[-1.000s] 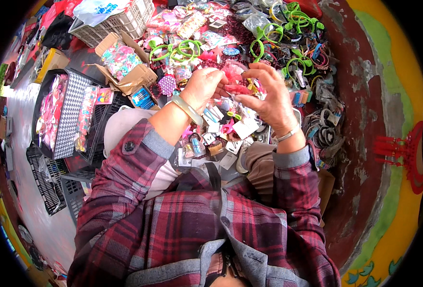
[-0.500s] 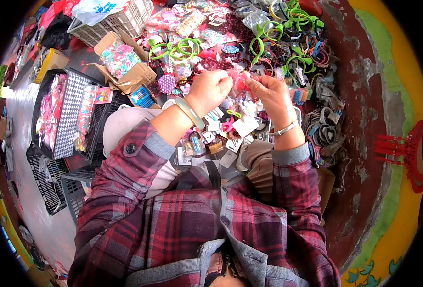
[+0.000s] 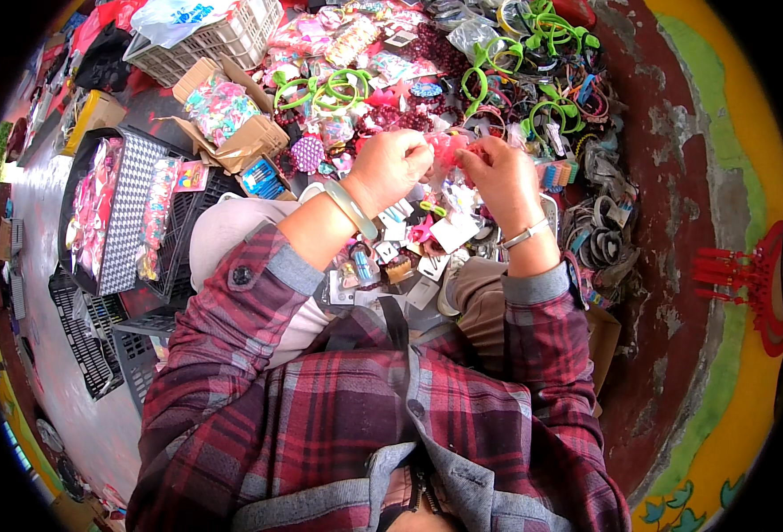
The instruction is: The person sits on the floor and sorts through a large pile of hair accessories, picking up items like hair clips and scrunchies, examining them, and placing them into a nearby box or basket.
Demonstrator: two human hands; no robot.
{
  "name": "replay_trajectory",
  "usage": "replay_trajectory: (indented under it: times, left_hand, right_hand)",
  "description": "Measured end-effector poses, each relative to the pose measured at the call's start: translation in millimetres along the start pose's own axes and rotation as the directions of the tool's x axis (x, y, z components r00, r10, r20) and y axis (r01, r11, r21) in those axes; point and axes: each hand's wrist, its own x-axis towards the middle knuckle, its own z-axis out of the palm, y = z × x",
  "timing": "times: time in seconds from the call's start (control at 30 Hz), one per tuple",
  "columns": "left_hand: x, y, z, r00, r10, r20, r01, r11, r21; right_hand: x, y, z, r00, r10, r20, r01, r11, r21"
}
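Note:
My left hand [image 3: 393, 168] and my right hand [image 3: 505, 184] are raised close together above a pile of hair accessories. Between them stretches a sheer pink-red piece [image 3: 447, 148], like a gauzy ribbon or small bag; its exact kind is not clear. Each hand pinches one side of it with thumb and fingers. Below lie white cards [image 3: 455, 232], a pink star-shaped piece [image 3: 421, 230] and a small bright green item [image 3: 433, 209]. Just left of my left hand sits a purple dotted round thing [image 3: 307, 154].
Green headbands [image 3: 349, 87] and darker hair bands fill the far side. At the left stand an open cardboard box [image 3: 263, 133] of packets, a houndstooth-patterned bin [image 3: 130, 213], black crates [image 3: 85, 332] and a grey crate [image 3: 218, 49]. A worn red-brown wall [image 3: 666, 222] rises on the right.
My right hand has shifted slightly, its wrist a little to the right. The left hand stays nearly in place. Both keep hold of the pink-red piece.

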Motion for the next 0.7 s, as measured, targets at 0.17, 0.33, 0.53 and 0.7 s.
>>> replay_trajectory:
  times: [0.17,0.33,0.53,0.7]
  left_hand:
    - [0.3,-5.5,-0.5,1.0,-0.016,-0.023,0.016,1.0,-0.012]
    - [1.9,-12.0,2.7,1.0,0.004,-0.014,-0.004,1.0,-0.011]
    - [-3.5,6.5,2.1,0.989,0.045,0.141,-0.032,0.995,-0.094]
    - [-5.6,7.0,3.9,0.991,0.031,0.134,0.004,0.967,-0.255]
  right_hand:
    - [-6.5,-10.6,-7.2,0.982,-0.169,0.082,0.176,0.981,-0.081]
    - [-3.5,5.3,2.3,0.859,-0.508,-0.06,0.493,0.853,-0.17]
    - [-3.7,1.5,1.5,0.947,-0.321,0.028,0.322,0.944,-0.078]
    - [-3.2,1.1,-0.7,0.979,-0.16,0.127,0.156,0.987,0.046]
